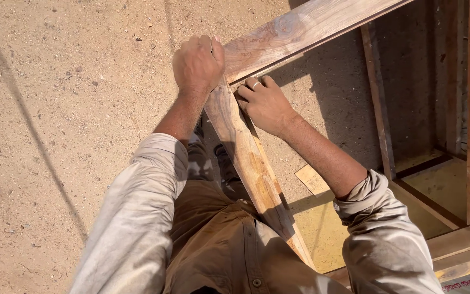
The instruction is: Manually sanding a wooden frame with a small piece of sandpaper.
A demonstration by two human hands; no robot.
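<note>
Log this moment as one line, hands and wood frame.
left hand: gripping frame corner | right hand: on inner edge of near rail | far rail: joined at corner | ground: sandy

You stand on sandy, pebbled ground (66,109) in hard sunlight, with stacked timber frames (452,136) and a yellowish board (322,228) at right.

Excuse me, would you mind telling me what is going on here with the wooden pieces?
A person stands on sandy ground, working at the corner of a wooden frame. The left hand is closed over the corner where two boards meet. The right hand, wearing a ring, presses against the inner edge of the near board. More wooden frames stand to the right.
</note>
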